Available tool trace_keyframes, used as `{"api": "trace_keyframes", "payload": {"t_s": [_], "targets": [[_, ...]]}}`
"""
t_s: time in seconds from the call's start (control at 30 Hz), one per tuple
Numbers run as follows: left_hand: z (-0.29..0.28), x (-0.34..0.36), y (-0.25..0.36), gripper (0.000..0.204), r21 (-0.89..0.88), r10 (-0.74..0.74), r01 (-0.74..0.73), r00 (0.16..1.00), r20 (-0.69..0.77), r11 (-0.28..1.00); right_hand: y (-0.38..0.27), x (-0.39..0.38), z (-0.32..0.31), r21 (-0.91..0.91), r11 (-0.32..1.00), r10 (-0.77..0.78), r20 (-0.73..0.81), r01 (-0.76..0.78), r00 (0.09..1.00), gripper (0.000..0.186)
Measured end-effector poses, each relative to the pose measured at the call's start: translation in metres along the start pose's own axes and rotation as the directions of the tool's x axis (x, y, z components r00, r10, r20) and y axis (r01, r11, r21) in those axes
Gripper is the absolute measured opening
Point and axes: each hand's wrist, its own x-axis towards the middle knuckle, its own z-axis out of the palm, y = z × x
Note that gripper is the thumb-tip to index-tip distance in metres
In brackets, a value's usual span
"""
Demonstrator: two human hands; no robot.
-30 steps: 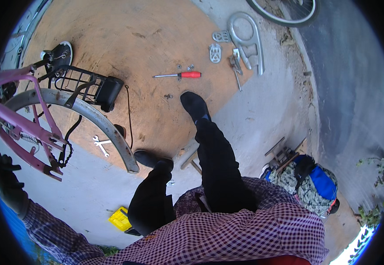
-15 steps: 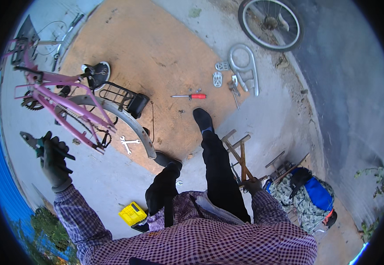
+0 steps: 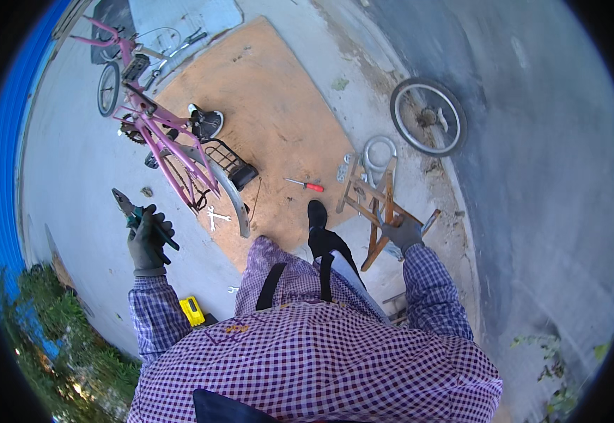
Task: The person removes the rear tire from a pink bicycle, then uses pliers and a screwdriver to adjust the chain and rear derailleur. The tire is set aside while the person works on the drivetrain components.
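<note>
At 9 o'clock, 1 pair of pliers (image 3: 123, 204) is held by the gloved left hand (image 3: 150, 238), the fingers clamped around the handles. At 3 o'clock, 1 wooden folding stool (image 3: 389, 204) is gripped by the gloved right hand (image 3: 403, 233), the fingers closed around its woodwork. A pink bicycle frame (image 3: 171, 146) is noted at 10 o'clock, a detached wheel (image 3: 427, 116) at 2 o'clock, and a red-handled screwdriver (image 3: 313, 187) at 12 o'clock on a brown board (image 3: 271, 106).

Soft, even daylight, faint shadows, fisheye bending toward black edges.
</note>
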Motion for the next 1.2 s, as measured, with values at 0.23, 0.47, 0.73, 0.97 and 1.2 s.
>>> {"api": "trace_keyframes", "payload": {"t_s": [0.23, 0.47, 0.73, 0.97, 1.2], "targets": [[0.008, -0.033, -0.052, 0.034, 0.019, -0.09, 0.092, 0.99, -0.109, 0.996, -0.092, 0.122, -0.051, -0.205, 0.978, -0.041, 0.038, 0.048, 0.998, 0.058], [0.005, -0.062, -0.139, 0.032, 0.192, -0.449, 0.468, 0.883, -0.136, 0.863, -0.063, 0.123, 0.005, -0.377, 0.926, 0.047, 0.153, 0.014, 0.987, 0.071], [0.023, -0.084, -0.114, 0.033, 0.147, -0.411, 0.391, 0.9, 0.142, 0.908, -0.035, 0.161, -0.047, -0.268, 0.931, 0.27, 0.043, -0.249, 0.962, 0.077], [0.008, -0.09, -0.12, 0.031, 0.164, -0.496, 0.483, 0.867, 0.052, 0.86, -0.048, 0.15, -0.07, -0.196, 0.949, 0.253, 0.014, -0.246, 0.967, 0.077], [-0.026, -0.106, -0.172, 0.037, 0.139, -0.574, 0.568, 0.819, 0.003, 0.811, -0.078, 0.129, -0.019, -0.255, 0.932, 0.231, -0.128, -0.257, 0.965, 0.071]]}}
